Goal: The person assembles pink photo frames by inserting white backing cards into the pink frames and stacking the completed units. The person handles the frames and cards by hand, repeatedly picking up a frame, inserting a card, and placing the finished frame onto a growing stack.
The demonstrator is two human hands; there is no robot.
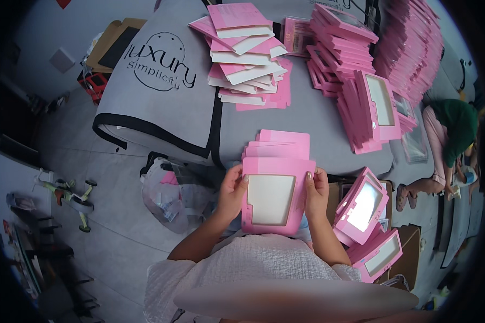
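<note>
In front of my body I hold a pink windowed box, a flat carton with a pale panel showing through its cut-out. My left hand grips its left edge, thumb on the front face. My right hand closes on the right edge in the same way, thumb near the top corner. Just beyond the held box, several flat pink card pieces lie fanned, partly covered by it. Whether my fingers also touch those pieces is hidden.
On the grey padded sofa stand a pile of pink-and-white cartons and tall stacks of pink boxes. More windowed boxes rest in a cardboard box at my right. A clear plastic bag sits left; another person bends at far right.
</note>
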